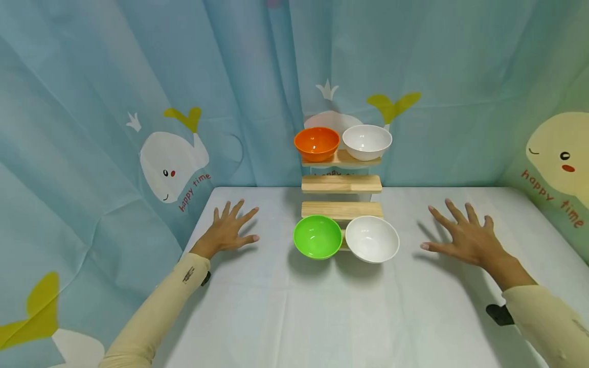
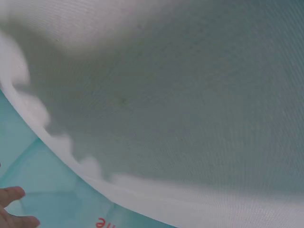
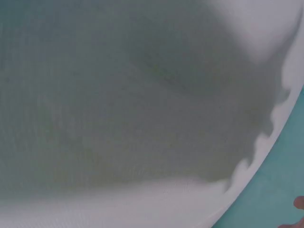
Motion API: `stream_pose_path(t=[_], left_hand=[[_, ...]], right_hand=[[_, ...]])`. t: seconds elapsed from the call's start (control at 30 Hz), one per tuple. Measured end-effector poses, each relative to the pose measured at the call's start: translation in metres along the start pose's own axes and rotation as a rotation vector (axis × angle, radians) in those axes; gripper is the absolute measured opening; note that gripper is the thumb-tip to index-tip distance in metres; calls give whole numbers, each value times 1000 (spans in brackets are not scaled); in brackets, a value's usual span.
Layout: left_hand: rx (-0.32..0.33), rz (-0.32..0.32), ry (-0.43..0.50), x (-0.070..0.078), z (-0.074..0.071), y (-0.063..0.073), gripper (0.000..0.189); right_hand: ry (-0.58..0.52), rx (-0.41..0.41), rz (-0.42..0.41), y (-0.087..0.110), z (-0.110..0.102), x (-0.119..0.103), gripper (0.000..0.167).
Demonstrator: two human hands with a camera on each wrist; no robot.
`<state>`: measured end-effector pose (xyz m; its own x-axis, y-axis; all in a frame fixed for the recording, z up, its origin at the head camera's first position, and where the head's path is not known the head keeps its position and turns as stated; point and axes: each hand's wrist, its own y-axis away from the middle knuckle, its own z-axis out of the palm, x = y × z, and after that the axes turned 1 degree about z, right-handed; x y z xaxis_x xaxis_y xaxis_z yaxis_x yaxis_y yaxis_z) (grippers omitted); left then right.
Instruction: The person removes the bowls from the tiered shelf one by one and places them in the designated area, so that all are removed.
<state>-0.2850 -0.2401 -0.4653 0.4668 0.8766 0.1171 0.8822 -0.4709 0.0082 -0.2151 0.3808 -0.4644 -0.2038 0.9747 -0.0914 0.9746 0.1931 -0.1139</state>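
In the head view my left hand (image 1: 226, 229) is held over the left side of the table, fingers spread and holding nothing. My right hand (image 1: 468, 239) is likewise spread on the right side, with nothing in it. Between them stands a stepped wooden rack (image 1: 341, 184). On its top step sit an orange bowl (image 1: 316, 143) at left and a white bowl (image 1: 367, 141) at right. At the lowest step are a green bowl (image 1: 317, 237) and a second white bowl (image 1: 372, 239), side by side. Both wrist views show mostly hand shadows, with a few fingertips at the lower corners.
A white cloth covers the table (image 1: 285, 317). Behind and beside it hangs a blue curtain (image 1: 257, 92) printed with whales. The rack stands near the table's back edge. Dark wrist-worn pieces show beneath both sleeves.
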Motion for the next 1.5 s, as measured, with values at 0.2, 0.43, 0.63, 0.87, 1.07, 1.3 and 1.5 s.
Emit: stream_pose_path(t=[0.2, 0.43, 0.63, 0.87, 1.07, 1.3, 1.5], left_hand=[[20, 24, 28, 2, -3, 2, 81], [81, 65, 127, 4, -4, -3, 72], [48, 45, 340, 10, -7, -11, 65], [83, 68, 495, 19, -11, -21, 55], [101, 37, 572, 29, -15, -27, 44], [111, 42, 617, 40, -16, -36, 40], [120, 63, 650, 48, -14, -45, 42]], right_hand=[[-55, 75, -18, 3, -2, -4, 104], [-248, 9, 39, 5, -15, -12, 85], [-470, 23, 35, 12, -21, -21, 59], [-791, 34, -164, 15, -25, -39, 40], [-905, 14, -219, 14, -30, -56, 42], [-981, -5, -315, 11, -27, -72, 50], [-967, 5, -319, 9, -21, -84, 59]])
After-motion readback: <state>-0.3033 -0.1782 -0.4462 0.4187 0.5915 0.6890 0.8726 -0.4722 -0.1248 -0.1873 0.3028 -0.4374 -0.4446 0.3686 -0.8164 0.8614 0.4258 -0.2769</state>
